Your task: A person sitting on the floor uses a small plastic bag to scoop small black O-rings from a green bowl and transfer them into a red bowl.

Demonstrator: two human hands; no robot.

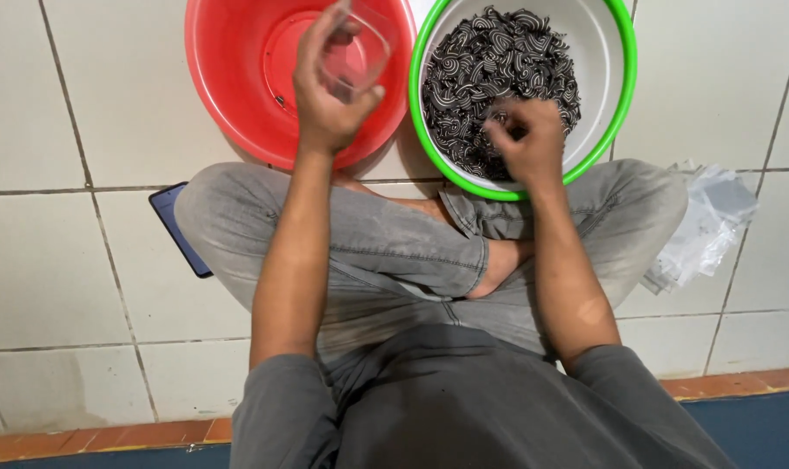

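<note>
At 9 o'clock, a dark phone (179, 230) lay beside your knee. Your left hand (328, 95) gripped a clear bag (360, 48) over the red basin (229, 78). At 1 o'clock, your right hand (523, 139) pinched the black-and-white bands (499, 61) in the green-rimmed bowl (616, 78). You seemed to be filling; next required a careful drop.

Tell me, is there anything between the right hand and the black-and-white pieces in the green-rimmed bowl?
Nothing visible is between them. The right hand is already in the green-rimmed bowl, with its fingers on the black-and-white pieces. The left hand holds a clear plastic bag above the red basin.
</note>
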